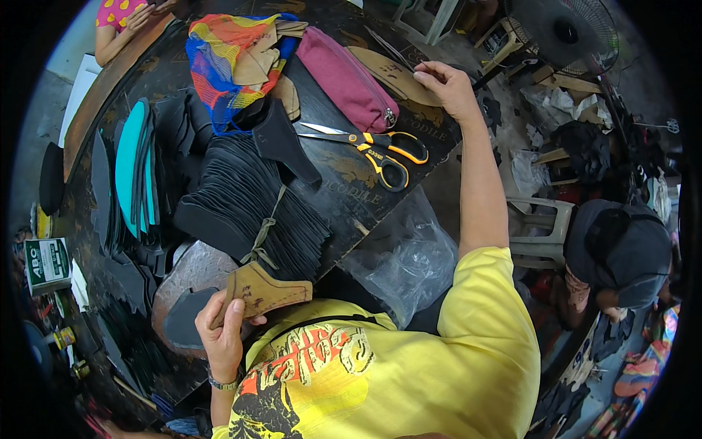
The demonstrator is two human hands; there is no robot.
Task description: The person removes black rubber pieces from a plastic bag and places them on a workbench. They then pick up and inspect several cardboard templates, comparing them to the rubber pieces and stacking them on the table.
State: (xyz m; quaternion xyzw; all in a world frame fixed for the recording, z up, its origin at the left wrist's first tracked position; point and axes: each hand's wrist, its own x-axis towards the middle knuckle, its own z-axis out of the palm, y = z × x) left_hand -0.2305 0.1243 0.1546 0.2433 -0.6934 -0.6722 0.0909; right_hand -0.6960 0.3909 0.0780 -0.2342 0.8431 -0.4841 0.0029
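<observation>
My left hand (221,333) grips a tan cardboard pattern piece (267,293) with stitched-looking edge marks and handwriting, held in front of my body. At the table's far right corner, my right hand (450,88) has its fingers pinched at the end of a slim silvery rod (391,48). Under that hand lie long brown pattern pieces (391,73). A maroon zip pouch (347,79) sits just left of them. Black-and-orange scissors (373,144) lie partly spread on the table below the pouch. Close to the left hand is a thick stack of black cut pieces (256,197), tied with a cord (265,233).
Teal pieces (133,172) and more black ones stand at the left. A colourful mesh bag (223,69) holds tan patterns. Clear plastic (406,263) hangs by the table's near edge. A fan (565,31), a plastic stool (541,230) and a person in a dark cap (621,249) are to the right.
</observation>
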